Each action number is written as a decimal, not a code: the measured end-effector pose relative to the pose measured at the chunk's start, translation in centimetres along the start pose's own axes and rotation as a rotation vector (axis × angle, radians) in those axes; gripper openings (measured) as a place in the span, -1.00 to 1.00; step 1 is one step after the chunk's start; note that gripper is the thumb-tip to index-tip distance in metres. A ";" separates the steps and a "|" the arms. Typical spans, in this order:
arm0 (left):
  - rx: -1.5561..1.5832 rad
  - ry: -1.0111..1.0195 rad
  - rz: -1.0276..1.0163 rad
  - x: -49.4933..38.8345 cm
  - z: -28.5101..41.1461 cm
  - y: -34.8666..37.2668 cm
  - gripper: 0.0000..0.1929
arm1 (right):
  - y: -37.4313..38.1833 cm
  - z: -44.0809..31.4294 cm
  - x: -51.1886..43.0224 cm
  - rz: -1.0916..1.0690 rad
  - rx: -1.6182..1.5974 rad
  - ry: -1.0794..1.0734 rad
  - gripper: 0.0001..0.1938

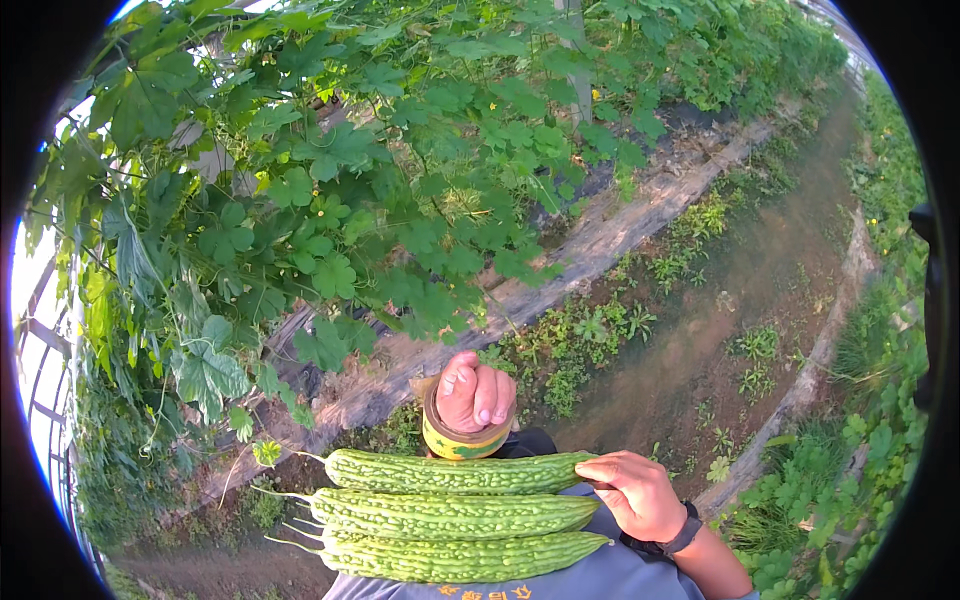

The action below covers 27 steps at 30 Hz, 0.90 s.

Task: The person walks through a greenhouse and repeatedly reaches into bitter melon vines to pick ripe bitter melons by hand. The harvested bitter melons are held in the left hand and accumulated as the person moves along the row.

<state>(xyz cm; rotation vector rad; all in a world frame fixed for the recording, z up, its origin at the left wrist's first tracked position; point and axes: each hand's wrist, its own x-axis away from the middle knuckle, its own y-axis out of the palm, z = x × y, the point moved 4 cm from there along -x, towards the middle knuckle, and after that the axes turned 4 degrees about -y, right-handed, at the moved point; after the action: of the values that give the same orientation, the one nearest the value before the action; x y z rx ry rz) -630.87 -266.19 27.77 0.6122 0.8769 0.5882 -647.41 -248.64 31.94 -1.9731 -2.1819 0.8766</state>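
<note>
Several long, pale green bitter melons lie crosswise against the front of a grey-blue shirt (637,576), stems to the left. The upper one (450,474), the middle one (450,515) and the lower one (465,557) show plainly; extra stems stick out between them. My right hand (637,495), with a dark band on its wrist, pinches the right tip of the upper melon between thumb and fingers. Just above the melons, my left hand (476,390) has curled fingers and pokes through a roll of yellow and green tape (461,444). The left forearm is hidden.
Leafy climbing vines (360,165) fill the upper left, around a pale post (576,67). Beyond the hands, a strip of ground film (600,244) runs diagonally beside a dirt path (712,330) with low weeds. More plants (862,465) grow at the right.
</note>
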 end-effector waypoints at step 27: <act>-0.105 0.121 -0.018 -36.2 -11.5 -19.6 -0.62 | -31.2 41.9 -29.5 0.194 -0.061 0.518 -0.71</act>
<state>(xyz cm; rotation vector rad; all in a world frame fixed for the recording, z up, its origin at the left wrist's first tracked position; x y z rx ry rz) -654.60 -301.69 27.09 0.4768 0.9576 0.6564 -687.70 -291.59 20.42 -2.1589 -1.7650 0.2622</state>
